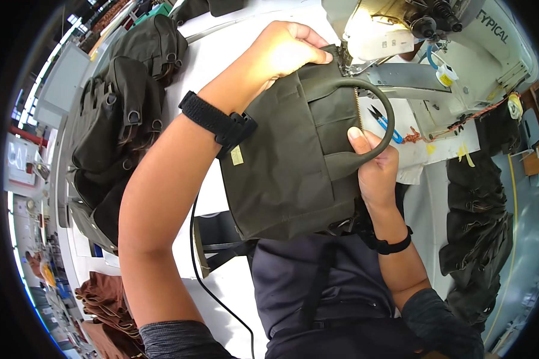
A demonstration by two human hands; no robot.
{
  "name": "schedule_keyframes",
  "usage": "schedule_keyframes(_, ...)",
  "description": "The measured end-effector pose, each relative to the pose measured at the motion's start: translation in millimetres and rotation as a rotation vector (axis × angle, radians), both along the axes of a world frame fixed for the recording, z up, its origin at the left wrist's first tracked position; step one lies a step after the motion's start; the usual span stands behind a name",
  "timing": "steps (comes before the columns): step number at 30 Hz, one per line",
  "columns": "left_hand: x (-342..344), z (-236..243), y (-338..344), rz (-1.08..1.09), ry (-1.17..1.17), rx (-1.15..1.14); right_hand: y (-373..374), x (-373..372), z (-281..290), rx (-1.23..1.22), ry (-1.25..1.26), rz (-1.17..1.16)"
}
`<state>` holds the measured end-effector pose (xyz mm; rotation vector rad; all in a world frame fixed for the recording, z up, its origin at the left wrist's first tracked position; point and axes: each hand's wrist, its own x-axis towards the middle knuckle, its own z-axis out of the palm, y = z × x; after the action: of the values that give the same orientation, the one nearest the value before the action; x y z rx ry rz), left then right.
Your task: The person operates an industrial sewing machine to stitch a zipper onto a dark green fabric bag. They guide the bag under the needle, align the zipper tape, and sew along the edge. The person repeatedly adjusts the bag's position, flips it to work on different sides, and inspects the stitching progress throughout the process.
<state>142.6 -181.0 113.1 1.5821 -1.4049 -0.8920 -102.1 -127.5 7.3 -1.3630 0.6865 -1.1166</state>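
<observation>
Nearest the person, the right hand (pixel 374 170) closes its fingers around the rounded handle (pixel 382 102) of a dark olive bag (pixel 290 161), thumb on top. The bag lies over the near edge of the white tabletop (pixel 212 66), its lower part hanging toward the person's lap. The left forearm, with a black wrist strap (pixel 215 122), crosses the bag's left side and hides part of it. Farther on, the left hand (pixel 281 51) presses closed fingers on the bag's top edge, right at the needle of the white sewing machine (pixel 437 48). Blue-handled snips (pixel 384 122) lie beside the machine's arm. At the tabletop's left edge sits a heap of finished olive bags (pixel 123 113); more dark fabric (pixel 479 233) hangs at the right.
</observation>
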Motion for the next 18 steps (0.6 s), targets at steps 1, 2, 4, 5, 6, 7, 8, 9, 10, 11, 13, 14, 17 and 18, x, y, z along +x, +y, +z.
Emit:
schedule_keyframes(1,-3.6,0.5,0.4,0.014,0.01,0.03,-0.7,-0.9,0.0,0.013,-0.008,0.01)
schedule_keyframes(2,-3.8,-2.8,-3.2,-0.003,0.096,0.0,-0.3,-1.6,1.3,0.027,-0.02,0.014)
schedule_keyframes(4,2.2,-15.5,-12.8,-0.032,0.264,-0.043,6.3,0.7,3.8,0.036,-0.046,-0.017)
schedule_keyframes(5,-0.6,-18.5,-16.8,-0.01,0.148,-0.106,10.0,2.6,4.9,0.025,-0.057,-0.061)
schedule_keyframes(6,-5.9,-11.7,-15.1,0.042,0.11,-0.02,14.6,-2.0,5.2,0.016,-0.063,-0.107)
schedule_keyframes(7,18.1,-23.4,-26.8,-0.148,0.107,-0.093,14.9,-14.9,5.6,0.01,-0.001,-0.052)
schedule_keyframes(8,28.6,-28.3,-24.6,-0.22,0.018,-0.146,16.3,-28.2,5.7,0.003,0.062,0.006)
schedule_keyframes(9,38.5,-34.3,-22.6,-0.289,-0.065,-0.204,16.2,-37.1,10.1,0.019,0.089,0.045)
schedule_keyframes(10,19.7,-18.5,-16.7,-0.269,-0.224,-0.243,13.3,-52.2,11.0,0.043,0.125,0.058)
schedule_keyframes(11,0.6,3.3,-10.1,-0.254,-0.387,-0.293,11.7,-65.9,14.0,0.051,0.125,0.073)
schedule_keyframes(13,7.7,10.0,23.4,-0.116,-0.661,-0.421,11.7,-76.7,21.0,0.026,0.22,0.2)
schedule_keyframes(14,7.7,18.8,46.7,0.051,-0.576,-0.202,11.6,-80.0,27.7,0.008,0.259,0.266)
schedule_keyframes(17,-44.0,24.6,132.3,0.058,-0.959,-0.403,9.2,-87.0,41.9,0.038,0.364,0.379)
schedule_keyframes(18,-82.9,21.5,151.4,0.05,-0.973,-0.486,4.4,-92.6,39.4,0.048,0.405,0.39)
